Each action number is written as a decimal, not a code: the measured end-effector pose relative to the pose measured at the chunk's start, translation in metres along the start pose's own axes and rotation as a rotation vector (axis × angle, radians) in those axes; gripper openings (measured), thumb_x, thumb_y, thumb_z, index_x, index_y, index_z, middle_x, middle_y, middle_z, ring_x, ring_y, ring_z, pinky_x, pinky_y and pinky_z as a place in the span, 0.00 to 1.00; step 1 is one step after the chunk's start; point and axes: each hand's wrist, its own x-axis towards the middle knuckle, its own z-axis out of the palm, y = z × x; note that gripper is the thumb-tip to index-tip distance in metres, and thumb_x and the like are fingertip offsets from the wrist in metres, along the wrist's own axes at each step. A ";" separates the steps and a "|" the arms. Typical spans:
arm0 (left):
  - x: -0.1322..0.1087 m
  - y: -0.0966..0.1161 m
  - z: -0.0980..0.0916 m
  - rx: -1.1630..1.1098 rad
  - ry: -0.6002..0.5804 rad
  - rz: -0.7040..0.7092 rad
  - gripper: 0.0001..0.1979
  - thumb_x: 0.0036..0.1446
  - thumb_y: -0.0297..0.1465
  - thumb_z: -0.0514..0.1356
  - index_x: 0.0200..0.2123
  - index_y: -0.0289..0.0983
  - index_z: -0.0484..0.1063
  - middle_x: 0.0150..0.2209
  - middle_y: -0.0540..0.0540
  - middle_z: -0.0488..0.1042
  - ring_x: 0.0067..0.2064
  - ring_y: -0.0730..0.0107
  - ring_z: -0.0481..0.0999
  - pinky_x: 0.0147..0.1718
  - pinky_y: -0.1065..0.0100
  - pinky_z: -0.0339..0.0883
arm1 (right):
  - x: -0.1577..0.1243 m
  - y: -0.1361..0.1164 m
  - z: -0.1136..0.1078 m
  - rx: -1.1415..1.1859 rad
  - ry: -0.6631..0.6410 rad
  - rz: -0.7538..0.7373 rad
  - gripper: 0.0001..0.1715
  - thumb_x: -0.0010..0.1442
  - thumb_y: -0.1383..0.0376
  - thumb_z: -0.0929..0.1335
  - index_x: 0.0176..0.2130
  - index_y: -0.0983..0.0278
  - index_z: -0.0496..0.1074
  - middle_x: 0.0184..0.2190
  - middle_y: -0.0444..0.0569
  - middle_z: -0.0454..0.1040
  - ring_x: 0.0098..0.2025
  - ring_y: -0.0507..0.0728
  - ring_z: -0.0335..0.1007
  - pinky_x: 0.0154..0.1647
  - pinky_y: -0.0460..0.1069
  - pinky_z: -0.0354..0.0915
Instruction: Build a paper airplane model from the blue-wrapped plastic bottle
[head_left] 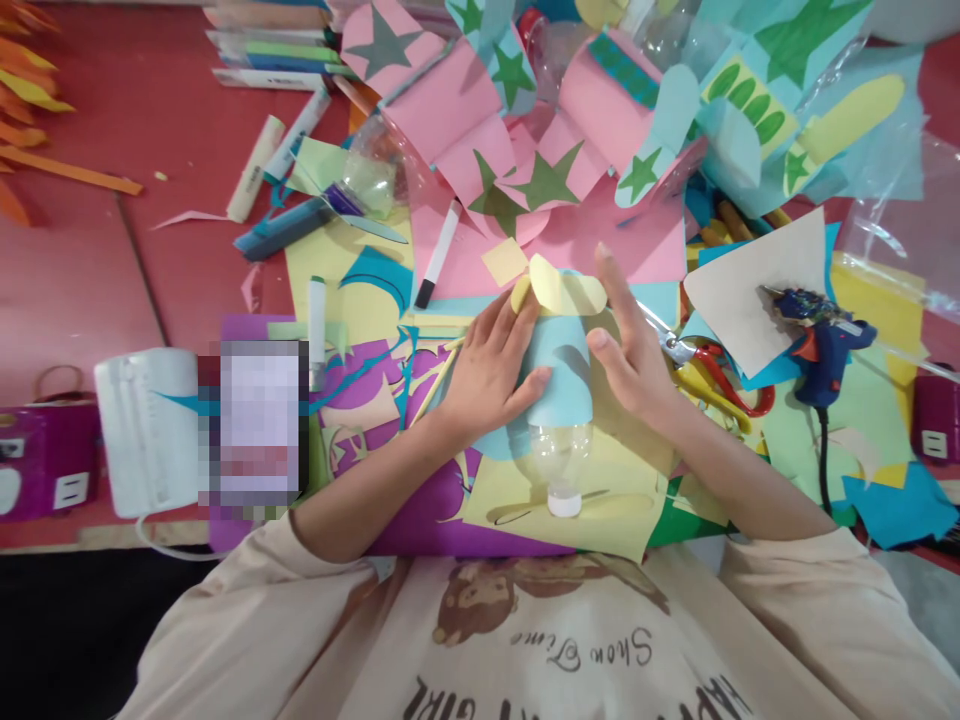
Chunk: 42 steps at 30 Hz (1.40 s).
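Note:
A clear plastic bottle (559,455) lies on its side with its white cap toward me, wrapped in light blue paper (559,375). Yellow paper petals (566,292) stick out at its far end. My left hand (491,365) presses flat on the left side of the blue wrap, thumb across the paper. My right hand (630,350) rests on the right side, fingers stretched toward the yellow petals. Both hands hold the wrapped bottle between them.
A blue glue gun (821,345) lies right on a beige paper piece, red-handled scissors (712,375) beside my right hand. Coloured paper scraps cover the table. Markers (439,255), a glue stick (255,168), pink bottles with green stars (525,150) sit farther back. A white box (146,430) is left.

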 end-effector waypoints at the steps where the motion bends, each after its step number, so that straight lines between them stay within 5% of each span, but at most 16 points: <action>1: 0.000 0.000 0.000 -0.006 0.000 -0.003 0.36 0.64 0.51 0.38 0.67 0.34 0.46 0.66 0.32 0.57 0.67 0.44 0.56 0.62 0.48 0.52 | 0.000 -0.002 -0.005 0.008 0.028 0.026 0.35 0.69 0.47 0.53 0.70 0.51 0.40 0.71 0.47 0.47 0.73 0.59 0.38 0.71 0.63 0.48; 6: 0.006 0.003 -0.006 -0.067 0.013 0.030 0.35 0.65 0.50 0.40 0.68 0.39 0.41 0.68 0.35 0.54 0.68 0.48 0.56 0.62 0.49 0.55 | -0.016 -0.021 -0.022 -0.173 0.116 0.029 0.30 0.65 0.52 0.64 0.62 0.58 0.57 0.64 0.59 0.57 0.68 0.67 0.52 0.62 0.66 0.62; 9: 0.012 0.001 -0.019 -0.166 0.113 0.010 0.26 0.67 0.43 0.42 0.66 0.45 0.47 0.66 0.40 0.58 0.66 0.56 0.61 0.59 0.54 0.61 | -0.035 -0.031 -0.019 -0.166 -0.013 0.033 0.39 0.60 0.47 0.66 0.64 0.58 0.53 0.59 0.61 0.60 0.47 0.63 0.74 0.40 0.61 0.75; 12: 0.018 -0.008 -0.032 -0.163 0.177 -0.131 0.18 0.65 0.34 0.45 0.56 0.41 0.61 0.48 0.42 0.74 0.48 0.62 0.75 0.49 0.58 0.69 | -0.053 -0.030 -0.009 -0.107 -0.083 0.123 0.54 0.55 0.42 0.68 0.69 0.54 0.41 0.64 0.63 0.56 0.36 0.60 0.74 0.31 0.58 0.75; 18: 0.021 -0.023 -0.037 0.272 -0.021 -0.069 0.06 0.57 0.35 0.56 0.34 0.39 0.70 0.33 0.42 0.73 0.38 0.55 0.73 0.37 0.55 0.68 | -0.063 -0.015 -0.002 0.186 -0.074 0.247 0.54 0.58 0.52 0.68 0.70 0.50 0.33 0.68 0.60 0.49 0.31 0.54 0.71 0.32 0.56 0.75; 21: 0.021 -0.027 -0.032 0.295 0.003 -0.070 0.10 0.62 0.33 0.50 0.33 0.38 0.69 0.32 0.42 0.73 0.36 0.58 0.73 0.34 0.59 0.66 | -0.058 -0.014 -0.007 0.186 -0.056 0.239 0.53 0.58 0.53 0.68 0.70 0.52 0.36 0.69 0.59 0.47 0.40 0.58 0.73 0.37 0.57 0.75; 25: 0.020 -0.033 -0.032 0.178 0.140 -0.247 0.10 0.65 0.37 0.49 0.36 0.39 0.66 0.29 0.47 0.71 0.30 0.65 0.71 0.29 0.66 0.62 | -0.049 -0.019 -0.012 0.146 -0.062 0.158 0.47 0.60 0.54 0.67 0.69 0.53 0.41 0.69 0.56 0.48 0.59 0.65 0.63 0.42 0.57 0.74; 30: 0.023 -0.037 -0.040 -0.092 0.298 -0.345 0.06 0.62 0.37 0.53 0.38 0.42 0.62 0.26 0.53 0.65 0.25 0.72 0.65 0.25 0.68 0.58 | -0.049 -0.025 -0.013 0.132 -0.048 0.105 0.43 0.61 0.57 0.66 0.68 0.48 0.44 0.68 0.53 0.48 0.51 0.62 0.70 0.40 0.59 0.75; 33: 0.026 -0.037 -0.043 -0.199 0.363 -0.357 0.06 0.60 0.37 0.55 0.38 0.43 0.62 0.28 0.52 0.66 0.23 0.75 0.61 0.23 0.68 0.56 | -0.047 -0.023 -0.013 0.101 -0.014 0.087 0.43 0.61 0.55 0.65 0.68 0.48 0.44 0.69 0.52 0.46 0.61 0.67 0.62 0.44 0.61 0.74; 36: 0.027 -0.037 -0.042 -0.210 0.387 -0.371 0.06 0.61 0.38 0.54 0.39 0.43 0.63 0.34 0.50 0.71 0.21 0.78 0.58 0.22 0.67 0.55 | -0.035 -0.013 -0.012 0.059 0.033 0.057 0.41 0.62 0.52 0.65 0.68 0.49 0.46 0.68 0.53 0.47 0.67 0.68 0.51 0.47 0.62 0.73; 42: 0.022 -0.052 -0.039 -0.064 0.437 -0.314 0.15 0.67 0.46 0.43 0.47 0.44 0.59 0.43 0.49 0.70 0.27 0.79 0.67 0.24 0.66 0.61 | 0.011 0.009 -0.001 -0.014 0.080 0.081 0.35 0.65 0.51 0.61 0.66 0.50 0.46 0.69 0.55 0.47 0.68 0.65 0.51 0.49 0.62 0.72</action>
